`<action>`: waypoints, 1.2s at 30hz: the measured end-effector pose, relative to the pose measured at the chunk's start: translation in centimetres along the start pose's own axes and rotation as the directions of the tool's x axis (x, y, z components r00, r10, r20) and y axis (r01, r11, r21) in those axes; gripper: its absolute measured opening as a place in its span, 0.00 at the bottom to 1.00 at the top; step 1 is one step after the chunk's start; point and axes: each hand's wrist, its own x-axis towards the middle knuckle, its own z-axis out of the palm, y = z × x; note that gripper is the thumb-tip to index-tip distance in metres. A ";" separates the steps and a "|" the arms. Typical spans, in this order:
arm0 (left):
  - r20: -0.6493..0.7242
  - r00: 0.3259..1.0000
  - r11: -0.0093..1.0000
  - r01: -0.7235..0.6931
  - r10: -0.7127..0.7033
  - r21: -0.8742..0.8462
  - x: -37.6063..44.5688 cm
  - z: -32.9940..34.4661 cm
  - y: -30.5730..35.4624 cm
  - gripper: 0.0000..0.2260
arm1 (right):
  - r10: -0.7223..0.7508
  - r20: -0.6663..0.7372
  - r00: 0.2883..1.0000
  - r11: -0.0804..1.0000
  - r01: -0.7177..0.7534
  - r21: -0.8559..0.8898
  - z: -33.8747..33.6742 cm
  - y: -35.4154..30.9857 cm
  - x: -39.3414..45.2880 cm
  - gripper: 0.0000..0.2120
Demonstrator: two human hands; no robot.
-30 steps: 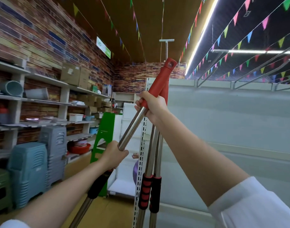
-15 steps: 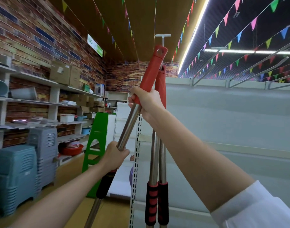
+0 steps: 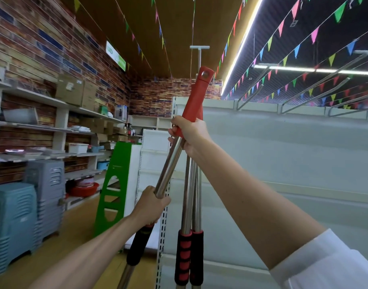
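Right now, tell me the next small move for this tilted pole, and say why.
Probably swing the left hand rightward, bringing the tilted pole upright beside the two standing poles. Its red grip, held by the right hand, sits at their tops, while its lower end splays left, away from the white shelving.

Household-goods shop; stocked wall shelves [image 3: 33,128]; stacked plastic stools [image 3: 14,222]; white display gondola [image 3: 283,155]; pennant bunting [image 3: 283,28] overhead.

3 steel poles [image 3: 170,163] and 2 hands [image 3: 150,206].
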 end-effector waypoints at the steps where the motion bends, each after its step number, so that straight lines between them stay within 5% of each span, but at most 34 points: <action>1: 0.001 1.000 1.000 0.004 -0.004 -0.004 -0.2 0.0 -0.2 0.12 | 0.004 0.006 1.000 1.000 -0.003 -0.005 0.0 0.1 -0.1 0.06; 25: -0.028 0.996 0.994 0.087 -0.089 -0.071 0.0 0.4 -0.2 0.16 | 0.008 0.031 0.999 1.000 -0.008 -0.018 0.4 0.6 1.3 0.06; 32: 0.024 0.988 0.983 0.153 -0.151 -0.106 0.5 0.0 0.0 0.13 | 0.013 -0.021 1.000 0.981 -0.017 -0.194 0.7 0.0 2.0 0.13; 36: 0.028 0.983 0.974 0.185 -0.183 -0.128 0.5 0.2 -0.3 0.10 | 0.018 -0.016 1.000 0.878 -0.024 -0.478 -0.1 -0.8 0.7 0.23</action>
